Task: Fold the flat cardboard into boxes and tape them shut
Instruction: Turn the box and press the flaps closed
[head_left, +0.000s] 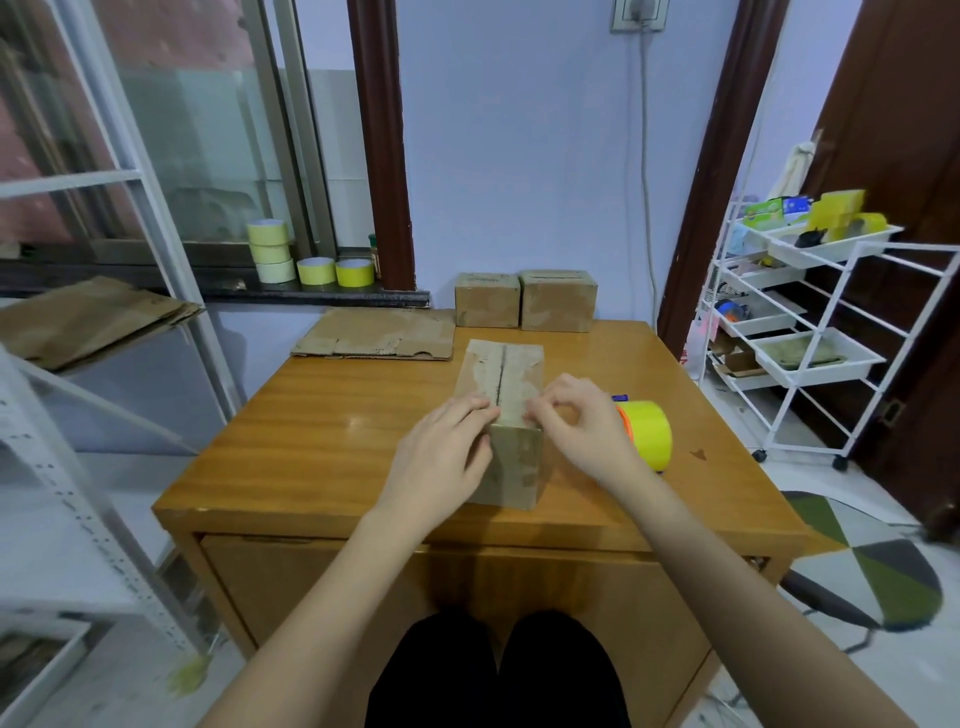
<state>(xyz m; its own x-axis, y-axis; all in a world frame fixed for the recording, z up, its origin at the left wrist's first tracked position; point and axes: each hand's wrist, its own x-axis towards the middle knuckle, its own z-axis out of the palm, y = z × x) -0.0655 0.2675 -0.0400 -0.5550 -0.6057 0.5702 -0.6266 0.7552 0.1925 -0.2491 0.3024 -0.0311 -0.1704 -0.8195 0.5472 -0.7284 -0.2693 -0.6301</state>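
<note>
At the middle of the worktop (322, 447) stands the box (506, 415) I am closing, its long axis running straight away from me and the seam between its two top flaps lying along that line. Both my hands sit at its near end: my left hand (441, 457) lies along the left side with straight fingers pressing the left flap down by the seam, and my right hand (582, 421) is curled at the right flap's near edge, fingertips pinching or pressing there, I cannot tell which. I see no tape over the seam yet. Just beyond my right hand lies the yellow tape roll (647, 434), so I judge that hand the nearer one to fetch it. Farther back sit two finished boxes (524, 301) side by side, with flat cardboard (379, 335) to their left. Spare tape rolls (306, 260) line the window ledge, and a white wire cart (810, 322) stands at right.
</note>
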